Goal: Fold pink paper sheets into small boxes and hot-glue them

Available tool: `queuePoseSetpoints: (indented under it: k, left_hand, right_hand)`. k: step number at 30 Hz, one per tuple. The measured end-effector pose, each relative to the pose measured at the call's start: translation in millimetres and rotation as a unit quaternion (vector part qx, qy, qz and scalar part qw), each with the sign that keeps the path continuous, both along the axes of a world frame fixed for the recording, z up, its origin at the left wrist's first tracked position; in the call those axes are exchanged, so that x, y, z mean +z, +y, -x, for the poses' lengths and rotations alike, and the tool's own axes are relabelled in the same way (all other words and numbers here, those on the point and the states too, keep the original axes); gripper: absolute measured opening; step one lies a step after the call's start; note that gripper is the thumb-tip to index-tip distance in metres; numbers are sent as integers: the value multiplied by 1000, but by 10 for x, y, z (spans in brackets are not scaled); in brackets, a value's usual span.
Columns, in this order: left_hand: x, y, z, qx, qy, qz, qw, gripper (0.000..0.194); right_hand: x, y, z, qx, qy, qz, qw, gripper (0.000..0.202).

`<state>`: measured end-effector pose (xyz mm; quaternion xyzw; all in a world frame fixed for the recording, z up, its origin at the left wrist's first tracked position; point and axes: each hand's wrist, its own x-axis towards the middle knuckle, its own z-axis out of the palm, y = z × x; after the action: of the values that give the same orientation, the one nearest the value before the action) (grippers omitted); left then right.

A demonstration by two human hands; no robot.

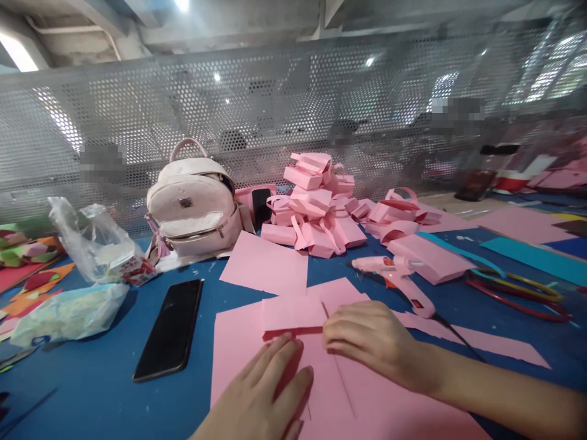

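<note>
A folded piece of pink paper (pixel 293 313) lies in front of me on larger pink sheets (pixel 233 360). My left hand (pixel 266 388) rests flat on the paper just below the fold, fingers stretched out and slightly apart. At the fold's right end, my right hand (pixel 373 345) has its fingers curled together and closed on the edge; the exact grip is partly hidden. Cut lines or edges run down the paper between both hands. Beyond my right hand lies a pink hot glue gun (pixel 398 275), its nozzle pointing left and its dark cord running under my arm.
A heap of folded pink paper bags (pixel 316 208) stands at the back, beside a pale backpack (pixel 197 205). A black phone (pixel 169 330) and a plastic packet (pixel 71 311) lie left. Pink strips (pixel 486 342) and red and yellow rings (pixel 523 296) lie right. A perforated metal screen (pixel 284 91) closes the back.
</note>
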<state>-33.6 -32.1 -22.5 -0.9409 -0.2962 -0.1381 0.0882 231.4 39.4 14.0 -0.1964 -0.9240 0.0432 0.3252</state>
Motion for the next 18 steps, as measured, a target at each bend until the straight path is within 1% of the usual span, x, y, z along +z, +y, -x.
queuePoseSetpoints:
  k: [5,8,10,12,14,15,16,17,18]
  left_hand:
    - [24,12,-6,-16,-32,-53,998,34]
    - [61,-14,-48,-36,-63,-96,993,26]
    - [114,-61,-87,-59,-72,-126,988,24]
    - [203,-117,-117,-89,-77,-166,979,24]
    - [328,-150,-116,-109,-78,-186,973,27]
    - [400,-146,-98,-114,-83,-186,972,29]
    - [471,-127,-67,-101,-60,-154,981,31]
    - [538,-90,-24,-82,-54,-126,987,32]
    - [595,-39,31,-48,-55,-98,993,33]
  right_hand:
    - [13,7,-12,20,8,13,1000,29]
    - [57,-10,14,17,6,18,1000,38]
    - [138,-42,50,7,4,6,1000,45]
    - [275,-98,79,-3,4,8,1000,50]
    - [447,-188,56,5,-14,51,999,54]
    - [531,-249,9,18,-41,82,996,56]
    - [602,-318,-69,37,-72,106,991,58]
    - [653,-394,-177,61,-116,107,986,60]
    - [679,-475,-312,34,-153,56,986,63]
